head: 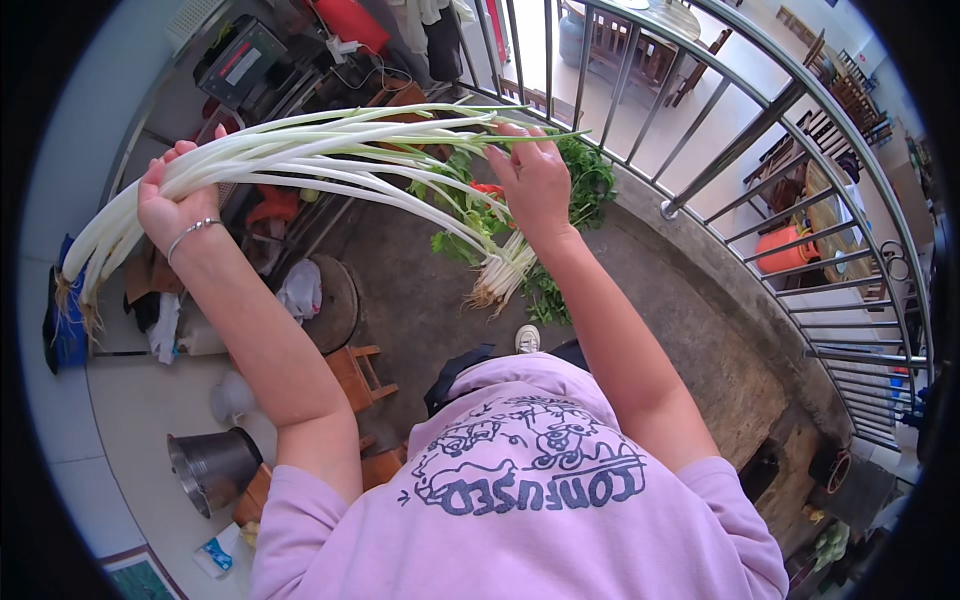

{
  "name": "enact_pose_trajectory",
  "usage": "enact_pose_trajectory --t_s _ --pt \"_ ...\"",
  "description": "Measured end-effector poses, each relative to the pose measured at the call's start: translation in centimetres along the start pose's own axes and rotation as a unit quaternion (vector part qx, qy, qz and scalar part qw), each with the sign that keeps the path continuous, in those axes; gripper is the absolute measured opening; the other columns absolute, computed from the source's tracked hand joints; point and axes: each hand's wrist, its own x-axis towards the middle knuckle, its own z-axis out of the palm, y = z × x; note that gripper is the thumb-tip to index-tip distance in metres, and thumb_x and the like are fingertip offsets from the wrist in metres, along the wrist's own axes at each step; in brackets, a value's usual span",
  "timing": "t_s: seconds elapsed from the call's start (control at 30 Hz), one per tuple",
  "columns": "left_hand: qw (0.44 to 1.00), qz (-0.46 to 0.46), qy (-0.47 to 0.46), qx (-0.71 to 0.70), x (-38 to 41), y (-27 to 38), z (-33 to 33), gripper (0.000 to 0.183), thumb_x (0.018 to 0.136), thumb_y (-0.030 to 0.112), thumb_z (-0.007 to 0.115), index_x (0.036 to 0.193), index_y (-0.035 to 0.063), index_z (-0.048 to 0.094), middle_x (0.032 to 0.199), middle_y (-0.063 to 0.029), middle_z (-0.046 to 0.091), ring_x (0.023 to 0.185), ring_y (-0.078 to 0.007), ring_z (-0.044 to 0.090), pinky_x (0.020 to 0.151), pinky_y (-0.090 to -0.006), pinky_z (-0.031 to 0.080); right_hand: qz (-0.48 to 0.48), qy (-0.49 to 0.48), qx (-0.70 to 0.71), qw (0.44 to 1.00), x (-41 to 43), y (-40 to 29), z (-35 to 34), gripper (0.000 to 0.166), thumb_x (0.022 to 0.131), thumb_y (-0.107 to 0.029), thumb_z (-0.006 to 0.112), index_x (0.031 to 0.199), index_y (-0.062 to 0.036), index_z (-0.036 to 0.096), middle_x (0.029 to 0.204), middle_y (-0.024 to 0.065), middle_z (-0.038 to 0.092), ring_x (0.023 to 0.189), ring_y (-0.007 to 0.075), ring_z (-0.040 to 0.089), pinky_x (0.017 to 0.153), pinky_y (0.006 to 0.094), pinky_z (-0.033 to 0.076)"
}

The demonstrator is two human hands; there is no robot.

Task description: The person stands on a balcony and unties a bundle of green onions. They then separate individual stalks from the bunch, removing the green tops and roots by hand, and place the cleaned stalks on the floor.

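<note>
My left hand (178,187) is wrapped around a bunch of long green onions (300,142), near their white root ends. The roots hang down at the far left, and the stalks reach across the view to the right. At the other end, my right hand (534,176) has its thumb and fingers around the thin green leaf tips. Partly hidden beneath that hand, a smaller bunch of spring onions (504,274) with roots lies on the floor. Leafy green herbs (589,180) lie beside it, and a bit of something red shows among the leaves.
A metal railing (705,97) curves along the right on a concrete kerb (712,262). To the left are a digital scale (244,64), a white plastic bag (301,289), a wooden stool (360,375) and a dark metal bucket (214,469). Wooden tables and chairs stand beyond the railing.
</note>
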Motion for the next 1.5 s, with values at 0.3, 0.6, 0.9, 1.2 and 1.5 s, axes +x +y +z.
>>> enact_pose_trajectory --t_s 0.3,0.6,0.9,1.2,1.5 --pt "0.999 -0.033 0.001 -0.022 -1.2 -0.1 -0.5 0.011 0.076 -0.002 0.05 0.083 0.0008 0.042 0.079 -0.0099 0.044 0.079 -0.0295 0.053 0.097 -0.0735 0.026 -0.005 0.052 -0.025 0.998 1.2 -0.1 0.9 0.02 0.08 -0.021 0.066 0.096 -0.0112 0.061 0.086 0.0069 0.063 0.082 0.0277 0.061 0.067 0.0383 0.05" --pt "0.998 -0.043 -0.029 -0.034 -2.4 -0.5 -0.9 0.011 0.073 -0.004 0.046 0.081 0.0022 0.04 0.076 -0.0095 0.043 0.075 -0.0257 0.05 0.103 -0.067 0.024 -0.041 0.036 0.04 0.998 1.3 1.1 0.9 0.01 0.078 -0.015 0.061 0.082 -0.0066 0.057 0.079 0.0102 0.061 0.07 0.0257 0.058 0.062 0.0364 0.048" --pt "0.892 -0.061 -0.447 -0.033 -3.2 1.1 -2.5 0.022 0.073 0.01 0.057 0.095 0.0119 0.056 0.078 0.0021 0.05 0.076 -0.01 0.048 0.084 -0.0331 0.036 0.287 -0.229 0.133 0.921 -10.5 13.3 -7.0 0.015 0.083 -0.016 0.057 0.089 -0.003 0.06 0.073 0.0007 0.058 0.067 0.0075 0.05 0.061 0.0251 0.043" --pt "0.73 -0.143 -0.667 -0.046 -5.0 0.9 -1.9 0.034 0.071 0.022 0.078 0.098 0.0125 0.059 0.064 -0.0013 0.058 0.057 -0.0104 0.056 0.063 -0.0256 0.049 0.138 -0.331 0.039 0.933 -5.9 4.5 -5.7 0.017 0.08 -0.014 0.064 0.096 -0.0102 0.067 0.094 0.0122 0.067 0.081 0.0293 0.065 0.072 0.0351 0.052" --pt "0.561 -0.214 -0.785 -0.151 -10.6 0.3 1.9 0.013 0.079 0.007 0.068 0.088 0.0 0.063 0.059 -0.0097 0.055 0.046 -0.0157 0.052 0.051 -0.0266 0.046 -0.1 -0.402 0.267 0.87 -4.3 -2.9 0.0 0.011 0.078 -0.008 0.063 0.087 -0.011 0.069 0.083 0.0059 0.06 0.085 0.0236 0.06 0.073 0.0358 0.05"
